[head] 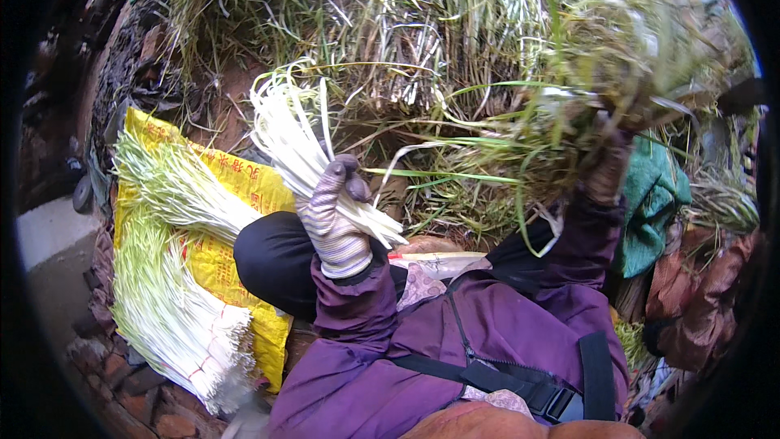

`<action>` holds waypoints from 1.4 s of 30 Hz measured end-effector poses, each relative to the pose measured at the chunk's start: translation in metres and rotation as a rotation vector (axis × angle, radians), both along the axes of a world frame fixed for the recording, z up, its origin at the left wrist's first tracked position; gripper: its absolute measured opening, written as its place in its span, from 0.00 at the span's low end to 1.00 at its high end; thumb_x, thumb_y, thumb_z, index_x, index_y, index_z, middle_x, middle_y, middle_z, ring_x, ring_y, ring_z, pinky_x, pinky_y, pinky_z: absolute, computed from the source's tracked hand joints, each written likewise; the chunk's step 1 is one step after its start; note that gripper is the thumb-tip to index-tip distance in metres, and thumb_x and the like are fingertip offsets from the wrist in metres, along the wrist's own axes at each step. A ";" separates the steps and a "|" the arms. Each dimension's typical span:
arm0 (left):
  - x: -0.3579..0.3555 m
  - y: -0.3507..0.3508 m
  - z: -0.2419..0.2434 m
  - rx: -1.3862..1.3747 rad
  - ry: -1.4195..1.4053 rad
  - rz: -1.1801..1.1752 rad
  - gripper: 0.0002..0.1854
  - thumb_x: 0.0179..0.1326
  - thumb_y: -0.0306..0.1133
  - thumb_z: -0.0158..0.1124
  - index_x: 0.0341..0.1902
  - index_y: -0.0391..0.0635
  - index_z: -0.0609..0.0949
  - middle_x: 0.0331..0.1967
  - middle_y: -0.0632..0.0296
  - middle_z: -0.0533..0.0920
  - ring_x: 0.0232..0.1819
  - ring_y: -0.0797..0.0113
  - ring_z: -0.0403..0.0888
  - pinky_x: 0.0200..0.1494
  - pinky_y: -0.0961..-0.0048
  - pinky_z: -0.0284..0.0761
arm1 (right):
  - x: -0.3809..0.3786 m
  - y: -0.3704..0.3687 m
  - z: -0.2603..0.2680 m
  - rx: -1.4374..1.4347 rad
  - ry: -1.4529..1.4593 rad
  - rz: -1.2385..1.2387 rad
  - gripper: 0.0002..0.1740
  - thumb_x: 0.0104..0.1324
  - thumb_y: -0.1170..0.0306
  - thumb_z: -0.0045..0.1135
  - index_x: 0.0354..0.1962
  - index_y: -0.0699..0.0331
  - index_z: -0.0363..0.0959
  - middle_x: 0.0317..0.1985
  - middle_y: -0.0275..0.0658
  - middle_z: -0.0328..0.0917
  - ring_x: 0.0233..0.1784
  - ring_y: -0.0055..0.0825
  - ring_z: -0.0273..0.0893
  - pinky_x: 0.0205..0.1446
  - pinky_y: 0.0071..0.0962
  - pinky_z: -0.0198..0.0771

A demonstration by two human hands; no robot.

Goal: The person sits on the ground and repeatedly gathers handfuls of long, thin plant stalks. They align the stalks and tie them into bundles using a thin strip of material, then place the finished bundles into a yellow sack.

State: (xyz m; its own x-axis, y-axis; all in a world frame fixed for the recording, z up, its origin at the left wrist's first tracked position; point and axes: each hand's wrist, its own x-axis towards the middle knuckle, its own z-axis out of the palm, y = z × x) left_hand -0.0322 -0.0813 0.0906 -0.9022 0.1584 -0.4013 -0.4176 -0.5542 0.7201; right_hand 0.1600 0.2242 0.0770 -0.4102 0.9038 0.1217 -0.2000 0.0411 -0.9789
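Observation:
My left hand (335, 219), in a striped knit glove with dark fingertips, is closed around a small bunch of pale stalks (292, 134), likely blanched chives. Their thin curled ends point up and away; the cut-looking ends stick out below my thumb. Over on the right, my right hand (609, 164) is raised and blurred, its fingers mostly hidden by a tangled clump of green and withered leaves (640, 49) that it grips. Long loose blades trail from that side toward the middle.
A large heap of leafy stalks (414, 24) lies ahead. On my left, tied bundles of pale stalks (183, 317) and a looser bunch (195, 189) rest on a yellow printed sack (268, 341). A green sack (652, 207) and a reddish-brown sack (694, 299) are on the right.

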 end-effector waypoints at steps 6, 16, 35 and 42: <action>-0.004 0.001 0.008 -0.084 -0.112 -0.037 0.06 0.56 0.27 0.64 0.34 0.39 0.80 0.25 0.60 0.79 0.17 0.73 0.73 0.18 0.80 0.69 | -0.032 0.015 0.080 -0.137 0.313 0.044 0.20 0.66 0.58 0.52 0.52 0.56 0.70 0.44 0.39 0.76 0.38 0.30 0.77 0.43 0.33 0.76; -0.010 -0.018 -0.021 -0.059 -0.180 0.018 0.08 0.58 0.29 0.65 0.32 0.35 0.82 0.19 0.63 0.77 0.19 0.74 0.74 0.22 0.79 0.67 | -0.218 0.003 0.135 0.254 0.215 0.246 0.19 0.66 0.60 0.54 0.52 0.56 0.71 0.43 0.39 0.78 0.37 0.31 0.78 0.42 0.31 0.77; -0.019 -0.002 -0.029 -0.138 -0.204 -0.019 0.09 0.55 0.29 0.67 0.34 0.36 0.80 0.23 0.60 0.78 0.17 0.71 0.73 0.19 0.75 0.70 | -0.264 0.067 -0.135 0.977 -1.249 0.303 0.23 0.67 0.56 0.52 0.55 0.56 0.70 0.39 0.37 0.81 0.40 0.29 0.79 0.46 0.26 0.75; -0.009 0.021 -0.040 -0.161 -0.203 -0.107 0.09 0.55 0.26 0.66 0.36 0.35 0.78 0.25 0.57 0.79 0.17 0.72 0.74 0.19 0.78 0.72 | -0.122 -0.017 -0.206 0.764 -1.617 0.718 0.17 0.56 0.58 0.59 0.39 0.58 0.77 0.40 0.43 0.76 0.46 0.40 0.72 0.49 0.40 0.68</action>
State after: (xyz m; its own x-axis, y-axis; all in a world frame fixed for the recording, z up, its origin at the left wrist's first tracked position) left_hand -0.0416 -0.0608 0.0510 -0.7825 0.1679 -0.5996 -0.6121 -0.3846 0.6910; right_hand 0.0377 0.2070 -0.1292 -0.7364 0.4871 -0.4694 0.5694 0.8210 -0.0413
